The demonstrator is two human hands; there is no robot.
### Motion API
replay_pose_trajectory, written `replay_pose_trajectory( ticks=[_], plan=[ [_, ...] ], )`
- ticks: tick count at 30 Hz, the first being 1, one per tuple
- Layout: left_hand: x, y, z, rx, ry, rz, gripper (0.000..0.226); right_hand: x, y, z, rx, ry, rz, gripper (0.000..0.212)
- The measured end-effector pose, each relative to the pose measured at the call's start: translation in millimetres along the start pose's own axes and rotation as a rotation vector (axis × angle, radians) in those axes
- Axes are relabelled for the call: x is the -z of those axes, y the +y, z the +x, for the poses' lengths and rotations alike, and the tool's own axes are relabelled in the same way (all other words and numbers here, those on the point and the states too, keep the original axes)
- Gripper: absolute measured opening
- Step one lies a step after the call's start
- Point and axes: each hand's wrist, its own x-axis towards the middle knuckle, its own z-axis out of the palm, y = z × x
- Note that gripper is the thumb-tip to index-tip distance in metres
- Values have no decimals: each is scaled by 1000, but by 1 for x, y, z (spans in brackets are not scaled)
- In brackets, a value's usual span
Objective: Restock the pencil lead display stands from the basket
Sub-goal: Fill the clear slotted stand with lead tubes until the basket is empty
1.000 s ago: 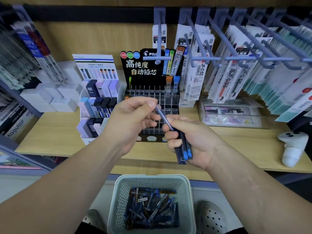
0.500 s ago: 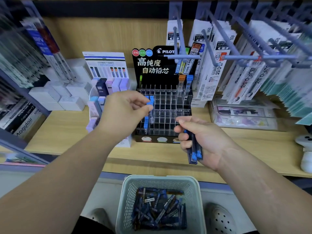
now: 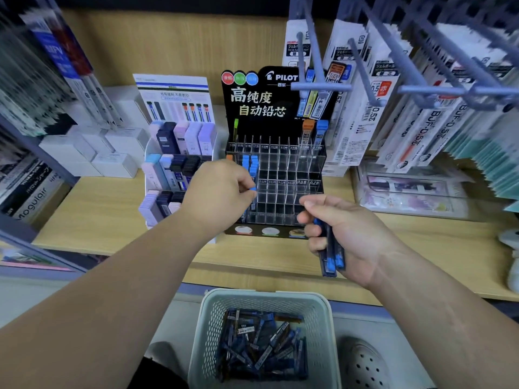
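Left hand (image 3: pixel 222 192) has carried a blue-capped tube (image 3: pixel 252 188) to the display stand (image 3: pixel 295 175) at centre frame, fingers pinching it. Right hand (image 3: pixel 351 234) fingers clamp the spare tubes (image 3: pixel 331 256). Restocking advances.

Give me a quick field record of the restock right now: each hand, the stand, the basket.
left hand: pinches one blue-capped lead tube at the stand's left columns
right hand: grips a bundle of blue-capped tubes, blue ends lowest
Pilot stand: some blue caps in left slots; most clear slots empty
basket: below the shelf edge, holds a pile of tubes
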Motion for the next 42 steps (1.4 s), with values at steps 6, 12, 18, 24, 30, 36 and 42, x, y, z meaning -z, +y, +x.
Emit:
replay_pose_trajectory(
  ticks=[6, 12, 18, 24, 30, 36, 42],
  plan=[
    [-9, 1, 2, 48, 10, 192, 7, 2, 0, 2, -5, -27, 21, 10],
    [-13, 4, 5, 109, 10, 246, 14, 4, 0, 3, 3, -40, 59, 11],
    [-14, 3, 5, 127, 2, 233, 28, 4, -3, 5, 14, -43, 157, 12],
    [1, 21, -2, 58, 41, 36, 27, 3, -10, 7, 83, 50, 366, 10],
    [-5, 74, -36, 344, -431, -672, 21, -3, -12, 8, 187, 110, 403, 14],
    [-17, 81, -45, 553, -525, -1037, 9, -4, -10, 5, 216, 88, 385, 17],
    [-18, 86, -45, 560, -422, -1032, 8, -3, -12, 0, 168, 61, 382, 23]
  ],
)
